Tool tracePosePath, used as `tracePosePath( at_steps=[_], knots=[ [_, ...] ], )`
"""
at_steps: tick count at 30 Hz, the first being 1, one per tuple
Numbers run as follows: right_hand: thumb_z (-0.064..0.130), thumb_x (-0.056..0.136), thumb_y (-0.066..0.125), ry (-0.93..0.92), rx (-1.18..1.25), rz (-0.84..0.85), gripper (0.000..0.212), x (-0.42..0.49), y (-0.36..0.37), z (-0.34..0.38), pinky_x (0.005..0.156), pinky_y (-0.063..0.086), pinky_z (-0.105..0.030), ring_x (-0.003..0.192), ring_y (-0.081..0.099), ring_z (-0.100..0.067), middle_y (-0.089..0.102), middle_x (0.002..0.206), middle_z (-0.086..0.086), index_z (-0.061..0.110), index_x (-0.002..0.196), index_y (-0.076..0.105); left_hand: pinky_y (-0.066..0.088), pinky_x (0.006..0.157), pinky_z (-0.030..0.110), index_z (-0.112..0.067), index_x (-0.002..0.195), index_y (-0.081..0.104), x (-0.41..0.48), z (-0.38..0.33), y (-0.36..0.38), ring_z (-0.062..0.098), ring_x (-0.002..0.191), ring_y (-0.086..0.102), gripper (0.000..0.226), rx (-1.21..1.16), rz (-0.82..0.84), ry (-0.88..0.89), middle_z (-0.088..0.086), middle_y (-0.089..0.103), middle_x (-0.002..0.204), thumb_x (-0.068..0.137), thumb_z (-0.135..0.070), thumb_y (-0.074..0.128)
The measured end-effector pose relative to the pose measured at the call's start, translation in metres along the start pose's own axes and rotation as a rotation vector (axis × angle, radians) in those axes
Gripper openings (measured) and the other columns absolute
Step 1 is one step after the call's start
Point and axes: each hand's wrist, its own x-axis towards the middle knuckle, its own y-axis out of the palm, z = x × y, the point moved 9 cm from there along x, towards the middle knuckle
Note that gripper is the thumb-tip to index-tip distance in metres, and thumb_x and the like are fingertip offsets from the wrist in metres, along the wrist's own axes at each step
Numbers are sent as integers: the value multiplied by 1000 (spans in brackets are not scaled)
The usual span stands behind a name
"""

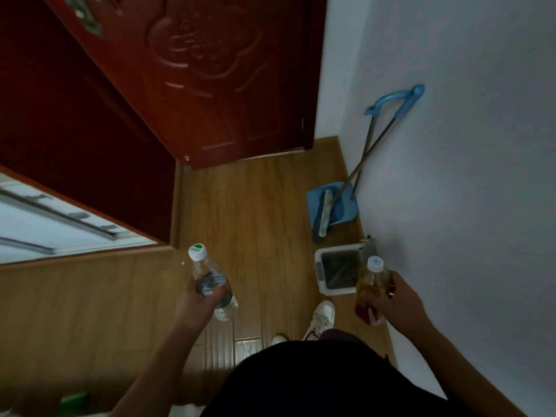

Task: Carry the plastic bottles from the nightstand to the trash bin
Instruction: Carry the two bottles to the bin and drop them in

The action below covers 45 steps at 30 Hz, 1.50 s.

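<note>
My left hand [201, 299] grips a clear water bottle [210, 281] with a green-and-white cap, held upright over the wooden floor. My right hand [391, 299] holds a bottle of amber drink [371, 284] with a white cap and a red label at its base. The white trash bin [322, 273] stands open on the floor against the right wall, just beyond and left of the amber bottle. Its dark inside shows, partly hidden by that bottle.
A blue broom and dustpan [334, 206] lean on the white wall [451, 176] behind the bin. A dark red door [210, 85] stands ahead. My white shoe [322, 319] is just before the bin. A green object [73, 401] lies at the bottom left.
</note>
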Motion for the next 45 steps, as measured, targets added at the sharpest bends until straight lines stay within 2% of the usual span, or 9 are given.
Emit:
tracePosePath(
  at_steps=[2, 6, 9, 14, 20, 24, 29, 32, 45],
  knots=[
    [34, 75, 84, -4, 34, -5, 55, 16, -7, 10, 85, 45, -32, 97, 62, -18, 63, 106, 4, 25, 120, 53, 57, 86, 40, -14, 116, 66, 14, -18, 6, 18, 95, 72, 61, 11, 6, 15, 2, 75, 104, 69, -48, 85],
    [37, 75, 83, -12, 90, -18, 58, 49, -24, 26, 87, 47, -33, 100, 62, -17, 64, 109, 5, 24, 124, 53, 54, 80, 32, -11, 117, 66, 48, -71, 27, 12, 90, 71, 51, 94, 52, 75, 3, 74, 104, 76, -35, 84],
    [39, 75, 82, 10, 141, -65, 59, 60, -38, 29, 88, 49, -33, 100, 62, -17, 64, 109, 4, 24, 124, 53, 58, 86, 37, -18, 122, 65, 76, -111, 49, 16, 96, 72, 69, 163, 120, 111, 0, 74, 108, 68, -57, 83],
    [42, 69, 83, 100, 232, -215, 51, 61, -58, 19, 85, 54, -36, 94, 66, -12, 68, 102, 10, 31, 111, 55, 54, 74, 30, -16, 115, 67, 118, -190, 105, 17, 93, 72, 52, 266, 274, 254, 0, 73, 104, 75, -44, 83],
    [43, 70, 80, 321, 345, -439, 55, 50, -49, 6, 81, 53, -35, 93, 64, -16, 66, 101, 7, 27, 116, 55, 48, 65, 28, -14, 111, 62, 164, -275, 164, 10, 81, 61, 42, 372, 498, 402, -4, 65, 95, 78, -26, 85],
    [41, 72, 80, 486, 467, -600, 51, 25, -14, 12, 77, 54, -33, 90, 62, -14, 63, 97, 9, 26, 113, 54, 47, 70, 32, -11, 115, 61, 188, -315, 194, 24, 97, 64, 45, 508, 704, 474, 4, 65, 102, 80, -27, 83],
    [33, 75, 81, 606, 638, -703, 41, -6, 38, 27, 63, 44, -19, 81, 59, -5, 63, 94, 10, 26, 106, 53, 47, 81, 36, -16, 136, 53, 198, -335, 226, 23, 109, 59, 63, 667, 892, 534, 3, 61, 118, 81, -32, 81],
    [35, 77, 81, 666, 696, -736, 43, -22, 63, 27, 62, 42, -16, 82, 57, -1, 63, 97, 9, 23, 110, 56, 45, 71, 29, -19, 138, 50, 189, -341, 243, 18, 103, 57, 62, 699, 959, 547, 0, 59, 118, 84, -35, 76],
    [42, 73, 80, 685, 765, -720, 57, 23, 108, -24, 82, 55, -35, 94, 63, -14, 65, 105, 4, 21, 120, 55, 47, 90, 39, -19, 141, 47, 151, -264, 318, 30, 126, 56, 69, 936, 1015, 569, 5, 58, 132, 82, -36, 78]
  ],
)
